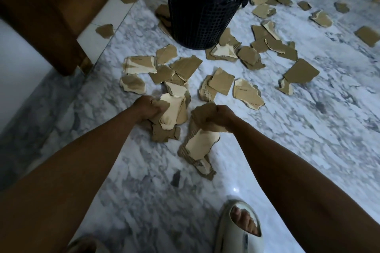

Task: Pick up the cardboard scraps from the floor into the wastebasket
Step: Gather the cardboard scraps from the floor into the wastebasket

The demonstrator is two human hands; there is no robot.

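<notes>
Torn brown and cream cardboard scraps (222,83) lie scattered over the marble floor (308,129). A black mesh wastebasket (202,10) with a dark liner stands at the top centre, scraps all around its base. My left hand (147,108) is closed on a bunch of scraps (171,116) low over the floor. My right hand (219,117) grips another bunch of scraps (199,146) that hangs down from it. Both hands are in front of the basket, well short of it.
A brown wooden furniture piece (47,16) stands at the left, its leg near the scraps. My foot in a pale slipper (240,230) is at the bottom centre; a second slipper (86,245) shows at the bottom left. More scraps (322,18) lie far right.
</notes>
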